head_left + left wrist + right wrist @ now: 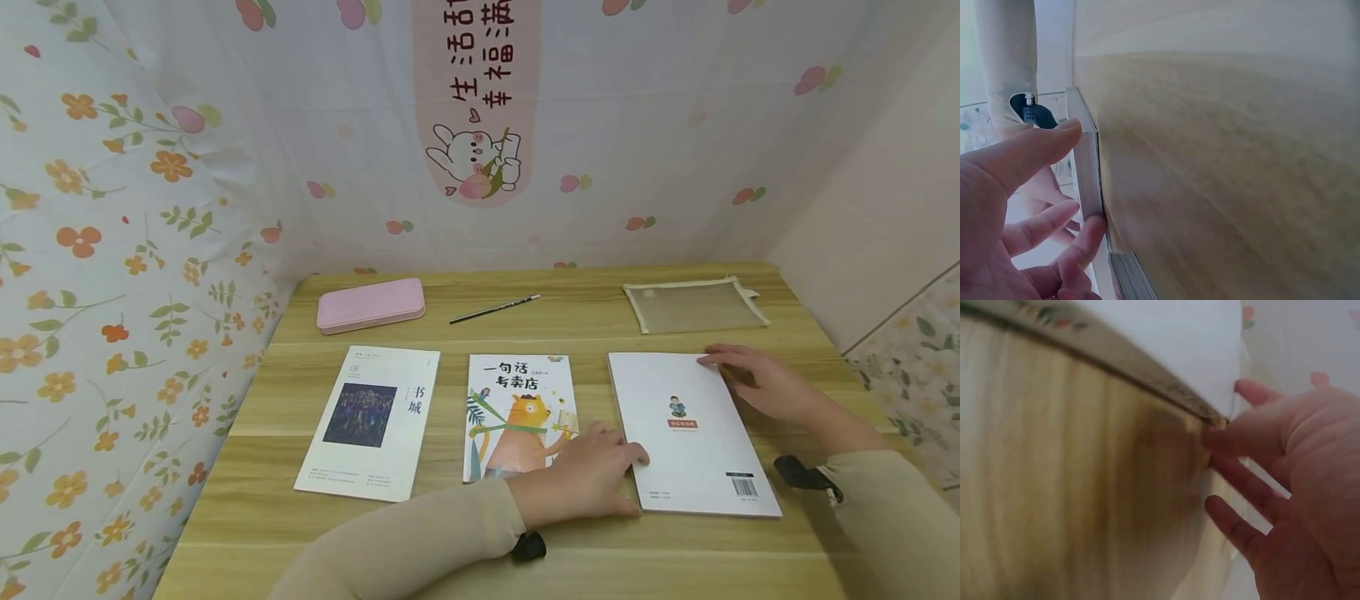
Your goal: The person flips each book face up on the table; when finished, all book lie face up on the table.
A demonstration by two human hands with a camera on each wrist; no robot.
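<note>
A thick white book with a small reading-figure logo and a barcode lies on the right of the table. My left hand is at its left side, with fingertips touching the edge; the left wrist view shows the thumb by the book's side. At the far right corner is my right hand, its fingers loosely spread and touching the corner. Left of the white book lies a picture book with an orange cat, partly behind my left hand.
A cream book with a dark picture lies at the left. Along the back are a pink pencil case, a pencil and a mesh zip pouch. Patterned cloth hangs behind the wooden table.
</note>
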